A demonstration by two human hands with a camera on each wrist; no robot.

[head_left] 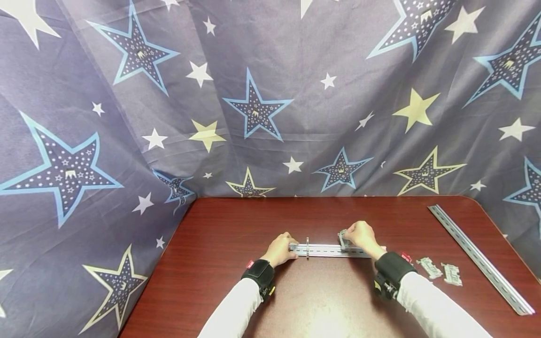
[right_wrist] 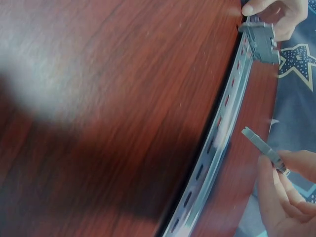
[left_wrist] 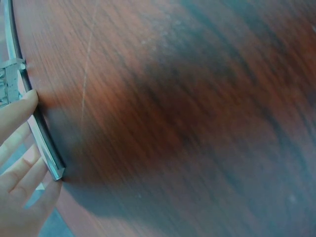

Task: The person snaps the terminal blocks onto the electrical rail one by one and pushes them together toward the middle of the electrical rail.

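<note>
A slotted metal DIN rail point(head_left: 323, 250) lies crosswise on the table. My left hand point(head_left: 279, 251) grips its left end, the thumb along the near edge in the left wrist view. One grey terminal block point(head_left: 307, 249) sits upright across the rail, a little right of that hand; it also shows in the right wrist view, as a grey block point(right_wrist: 262, 44). In my right hand point(head_left: 362, 235) a second thin grey terminal block point(right_wrist: 261, 143) is pinched between thumb and fingers. It is held tilted close over the rail's far side, toward the right part.
Two loose terminal blocks, one point(head_left: 430, 268) beside the other point(head_left: 452, 274), lie to the right of my right wrist. A longer slotted rail point(head_left: 482, 260) lies slantwise near the right edge of the reddish-brown table point(head_left: 253, 216). A star-patterned curtain point(head_left: 274, 155) hangs behind.
</note>
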